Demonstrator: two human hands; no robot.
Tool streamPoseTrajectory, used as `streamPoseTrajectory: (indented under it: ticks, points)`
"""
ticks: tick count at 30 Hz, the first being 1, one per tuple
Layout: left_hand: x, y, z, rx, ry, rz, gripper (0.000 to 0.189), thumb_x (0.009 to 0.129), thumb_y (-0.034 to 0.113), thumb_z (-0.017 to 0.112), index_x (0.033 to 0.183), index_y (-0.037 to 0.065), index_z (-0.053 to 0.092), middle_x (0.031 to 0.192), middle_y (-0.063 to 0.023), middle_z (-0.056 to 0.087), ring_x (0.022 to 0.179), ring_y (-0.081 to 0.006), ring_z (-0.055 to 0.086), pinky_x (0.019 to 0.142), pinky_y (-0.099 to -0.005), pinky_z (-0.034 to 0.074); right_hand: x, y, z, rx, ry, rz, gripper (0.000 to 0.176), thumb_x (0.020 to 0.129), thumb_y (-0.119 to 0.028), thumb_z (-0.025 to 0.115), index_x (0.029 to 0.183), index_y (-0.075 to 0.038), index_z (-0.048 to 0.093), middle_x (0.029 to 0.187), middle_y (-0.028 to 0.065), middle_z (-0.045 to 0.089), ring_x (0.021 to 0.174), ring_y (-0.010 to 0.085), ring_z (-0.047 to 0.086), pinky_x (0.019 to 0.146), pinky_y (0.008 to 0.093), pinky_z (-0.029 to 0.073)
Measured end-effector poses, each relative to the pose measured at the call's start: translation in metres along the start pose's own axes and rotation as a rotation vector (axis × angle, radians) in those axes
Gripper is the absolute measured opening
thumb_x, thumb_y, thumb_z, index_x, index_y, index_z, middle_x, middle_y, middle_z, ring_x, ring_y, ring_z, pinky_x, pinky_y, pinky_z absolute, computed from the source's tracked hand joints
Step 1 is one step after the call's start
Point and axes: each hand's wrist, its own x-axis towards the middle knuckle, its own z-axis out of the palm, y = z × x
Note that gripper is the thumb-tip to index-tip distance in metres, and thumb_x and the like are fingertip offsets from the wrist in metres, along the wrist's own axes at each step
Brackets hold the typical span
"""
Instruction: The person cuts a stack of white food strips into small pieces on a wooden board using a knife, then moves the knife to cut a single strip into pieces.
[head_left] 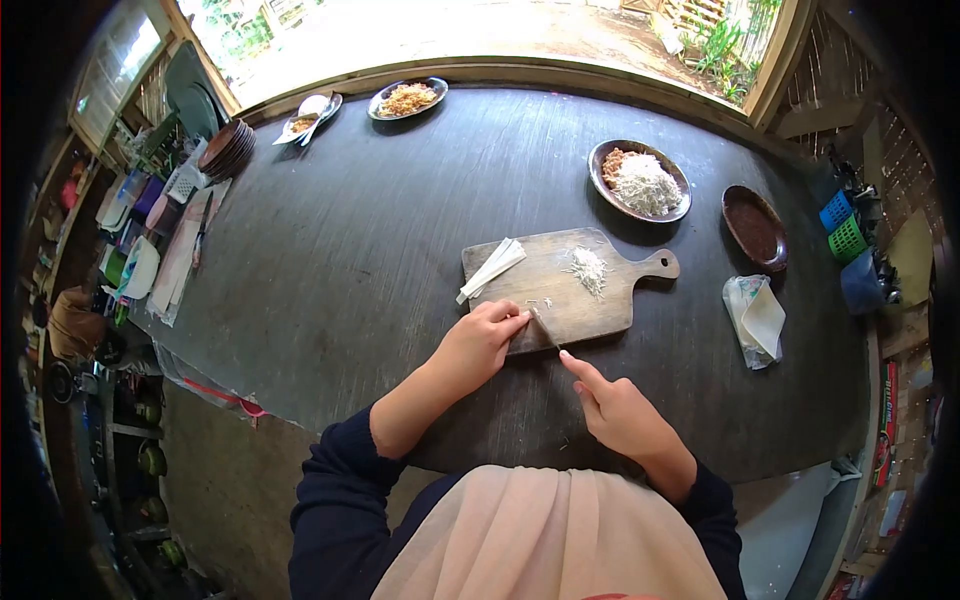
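On a dark wooden table (350,250) beside an open window, the right hand (620,410) grips a knife (545,328) at the cutting board's (600,305) near edge. The left hand (480,345) is curled beside the blade, and anything under it is hidden. White shreds (588,268) lie mid-board, with a filled bowl (640,180) beyond the board.

1. Left of the cutting board (600,310) we find bare table (340,250), open as far as the far rim.
2. On the board, white strips (492,268) and a shred pile (588,268) leave us a lane between them.
3. To the right, a filled bowl (640,182), a brown dish (755,228) and folded wrappers (755,318) crowd our way.
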Motion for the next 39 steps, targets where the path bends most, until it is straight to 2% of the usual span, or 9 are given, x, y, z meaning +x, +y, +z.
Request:
streamPoseTrajectory:
  ticks: [5, 7, 10, 16, 19, 21, 25, 27, 39]
  points:
    - [0.000, 0.000, 0.000, 0.011, -0.006, -0.001, 0.035, 0.081, -0.008, 0.058, 0.114, -0.001, 0.067, 0.111, -0.0123, 0.062, 0.102, -0.0309, 0.061, 0.090, -0.0374, 0.051, -0.001, -0.002, -0.005, 0.005, -0.035, 0.012, 0.046, 0.096, -0.011, 0.054, 0.141, -0.016, 0.049, 0.064, 0.0256, 0.057, 0.054, 0.0410, 0.059, 0.056, 0.0466, 0.048]
    - [0.001, 0.001, 0.001, -0.003, 0.046, 0.020, 0.028, 0.080, -0.006, 0.061, 0.108, -0.003, 0.067, 0.107, -0.0116, 0.063, 0.099, -0.0296, 0.061, 0.089, -0.0373, 0.051, -0.001, -0.001, -0.006, 0.015, -0.042, 0.013, 0.046, 0.096, -0.011, 0.054, 0.142, -0.017, 0.049, 0.064, 0.0252, 0.058, 0.054, 0.0410, 0.059, 0.056, 0.0466, 0.048]
    - [0.000, -0.002, 0.001, -0.003, 0.003, 0.002, 0.035, 0.081, -0.007, 0.059, 0.114, -0.001, 0.067, 0.111, -0.0121, 0.062, 0.102, -0.0304, 0.061, 0.090, -0.0377, 0.051, 0.000, -0.001, -0.010, 0.013, -0.062, 0.021, 0.046, 0.096, -0.012, 0.054, 0.142, -0.017, 0.049, 0.063, 0.0248, 0.057, 0.053, 0.0410, 0.059, 0.056, 0.0466, 0.048]
    - [0.002, -0.001, -0.004, 0.022, -0.053, 0.021, 0.034, 0.080, -0.009, 0.058, 0.113, -0.001, 0.066, 0.111, -0.0118, 0.062, 0.101, -0.0300, 0.061, 0.090, -0.0375, 0.051, 0.001, -0.002, -0.006, 0.067, -0.088, 0.045, 0.046, 0.096, -0.013, 0.054, 0.141, -0.018, 0.050, 0.061, 0.0241, 0.057, 0.053, 0.0411, 0.059, 0.056, 0.0474, 0.048]
    - [0.002, -0.002, -0.006, 0.015, -0.058, 0.028, 0.033, 0.080, -0.009, 0.058, 0.111, -0.002, 0.066, 0.112, -0.0117, 0.062, 0.101, -0.0303, 0.061, 0.090, -0.0374, 0.051, 0.004, 0.000, 0.004, -0.071, -0.075, 0.034, 0.046, 0.096, -0.013, 0.054, 0.141, -0.017, 0.050, 0.060, 0.0241, 0.057, 0.054, 0.0417, 0.060, 0.056, 0.0484, 0.049]
    - [0.003, -0.001, -0.006, 0.014, -0.061, 0.025, 0.033, 0.080, -0.009, 0.058, 0.111, -0.002, 0.066, 0.112, -0.0119, 0.062, 0.101, -0.0304, 0.061, 0.090, -0.0374, 0.051, 0.005, 0.001, 0.007, -0.109, -0.024, -0.009, 0.043, 0.096, -0.009, 0.054, 0.138, -0.014, 0.052, 0.059, 0.0225, 0.054, 0.048, 0.0397, 0.054, 0.053, 0.0433, 0.046]
    - [0.004, 0.002, -0.007, 0.033, -0.058, 0.023, 0.034, 0.080, -0.009, 0.058, 0.112, -0.002, 0.067, 0.112, -0.0125, 0.062, 0.101, -0.0306, 0.062, 0.089, -0.0373, 0.052, 0.006, -0.001, 0.002, -0.024, -0.023, 0.010, 0.043, 0.096, -0.009, 0.054, 0.138, -0.015, 0.052, 0.060, 0.0230, 0.054, 0.049, 0.0391, 0.055, 0.054, 0.0425, 0.046]
    - [0.003, 0.000, -0.005, 0.031, -0.053, 0.030, 0.034, 0.080, -0.009, 0.058, 0.112, -0.001, 0.067, 0.112, -0.0125, 0.062, 0.101, -0.0303, 0.062, 0.089, -0.0370, 0.052, 0.005, 0.002, -0.003, 0.015, -0.052, 0.030, 0.044, 0.096, -0.013, 0.053, 0.139, -0.017, 0.051, 0.062, 0.0243, 0.058, 0.055, 0.0415, 0.061, 0.057, 0.0476, 0.049]
    - [0.003, -0.003, -0.005, -0.011, -0.048, 0.011, 0.035, 0.081, -0.009, 0.059, 0.114, 0.001, 0.067, 0.111, -0.0119, 0.062, 0.099, -0.0291, 0.062, 0.087, -0.0361, 0.053, 0.000, 0.000, -0.009, 0.021, -0.062, 0.011, 0.045, 0.095, -0.011, 0.054, 0.140, -0.016, 0.051, 0.060, 0.0225, 0.057, 0.050, 0.0375, 0.058, 0.054, 0.0439, 0.047]
